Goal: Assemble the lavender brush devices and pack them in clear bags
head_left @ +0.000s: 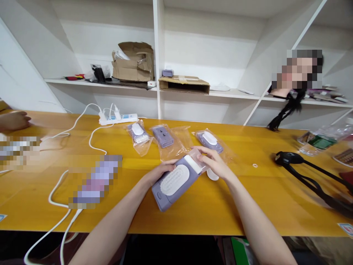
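Note:
A purple handheld case [190,183] with a ridged white oval panel [175,179] lies tilted in my hands above the table. My left hand [161,172] is closed on its far left side, thumb near the panel. My right hand [215,162] pinches a translucent piece [196,156] at the white far end of the case; I cannot tell if this is a cover or plastic film. A round white object [213,174] sits partly hidden under my right hand. Just beyond are several similar purple cases in clear bags, including a bagged case [163,136] in the middle.
A blurred phone [96,182] on a white cable lies left, below a power strip [118,119]. Another person's hand [15,120] rests at far left. Black straps [309,176] and plastic bottles [320,141] occupy the right. Shelves behind hold a cardboard box [134,66].

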Motion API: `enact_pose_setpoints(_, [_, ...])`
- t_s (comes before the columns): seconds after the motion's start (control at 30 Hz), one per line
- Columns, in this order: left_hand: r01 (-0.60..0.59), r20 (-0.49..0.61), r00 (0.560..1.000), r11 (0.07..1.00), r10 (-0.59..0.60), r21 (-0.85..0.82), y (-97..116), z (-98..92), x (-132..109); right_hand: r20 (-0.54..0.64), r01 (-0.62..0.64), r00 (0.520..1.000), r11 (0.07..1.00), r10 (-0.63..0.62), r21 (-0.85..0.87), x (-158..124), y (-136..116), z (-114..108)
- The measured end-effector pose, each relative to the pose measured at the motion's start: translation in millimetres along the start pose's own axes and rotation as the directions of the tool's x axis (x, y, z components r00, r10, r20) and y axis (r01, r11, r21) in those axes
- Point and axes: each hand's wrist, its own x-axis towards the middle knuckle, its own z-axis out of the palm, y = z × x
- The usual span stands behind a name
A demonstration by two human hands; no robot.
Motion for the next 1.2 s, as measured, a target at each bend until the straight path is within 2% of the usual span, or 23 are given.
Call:
enact_pose_setpoints(0.1, [-0.002, -0.009, 1.0, 1.0, 0.002, 0.015, 0.9, 1.5, -0.4, 0.047, 0.005, 0.999, 0.999, -0.003, -0.048, -2.9, -2.4, 7.9])
enact_pose_setpoints(0.17, [0.002, -0.016, 1.0, 1.0, -0.002, 0.027, 0.4, 1.4, -0.6, 0.046, 0.06, 0.997, 0.992, -0.055, -0.111, -3.8, -2.2, 13.8])
enact_pose_setpoints(0.3, [-0.01, -0.071, 0.997, 1.0, 0.011, 0.022, -2.2, 0.1, 0.0, -0.019, 0.163, 0.986, 0.97, -0.168, -0.178, -3.7, -0.1, 25.3])
enact_pose_setpoints(0.4, [-0.027, -0.101, 0.994, 0.999, 0.03, 0.028, -1.6, 1.4, 0.0, -0.065, 0.154, 0.984, 0.97, -0.168, -0.187, -4.4, 0.4, 31.7])
enact_pose_setpoints(0.53, [-0.069, -0.067, 0.995, 0.996, 0.073, 0.06, 3.8, 5.5, -1.6, -0.094, 0.157, 0.981, 0.977, -0.172, -0.147, -6.3, -0.1, 36.3])
enact_pose_setpoints(0.67, [-0.078, -0.047, 0.995, 0.993, 0.082, 0.089, 7.3, 6.6, -2.0, -0.1, 0.14, 0.984, 0.988, -0.147, -0.071, -4.2, 3.7, 38.6])
enact_pose_setpoints(0.87, [-0.035, -0.048, 0.998, 0.993, 0.041, 0.108, 13.8, 0.9, -3.0, -0.081, 0.023, 0.997, 0.982, -0.008, 0.19, 5.2, 14.8, 38.4])
enact_pose_setpoints(0.93, [-0.061, -0.067, 0.995, 0.99, 0.07, 0.124, 19.6, -4.2, -4.9, -0.121, 0.005, 0.992, 0.981, 0.02, 0.195, 6.2, 17.5, 36.4])
enact_pose_setpoints(0.97, [-0.096, -0.106, 0.988, 0.988, 0.109, 0.124, 22.8, -7.5, -5.5, -0.168, 0.009, 0.986, 0.99, 0.016, 0.142, 6.2, 18.8, 35.8])
enact_pose_setpoints(1.03, [-0.209, -0.26, 0.938, 0.972, 0.23, 0.107, 29.1, -15.3, -5.6, -0.244, 0.044, 0.968, 0.996, -0.062, -0.078, 5.2, 21.9, 37.1])
enact_pose_setpoints(1.07, [-0.274, -0.362, 0.886, 0.957, 0.29, 0.096, 31.5, -19.6, -4.8, -0.238, 0.082, 0.962, 0.973, -0.134, -0.218, 4.5, 23.7, 39.3])
enact_pose_setpoints(1.13, [-0.374, -0.572, 0.742, 0.924, 0.35, 0.081, 34.2, -28.6, -2.0, -0.111, 0.182, 0.959, 0.867, -0.261, -0.465, 2.9, 27.5, 46.3])
enact_pose_setpoints(1.2, [-0.397, -0.738, 0.596, 0.915, 0.318, 0.074, 33.5, -37.5, 1.6, 0.075, 0.265, 0.958, 0.749, -0.278, -0.607, 1.3, 31.1, 54.7])
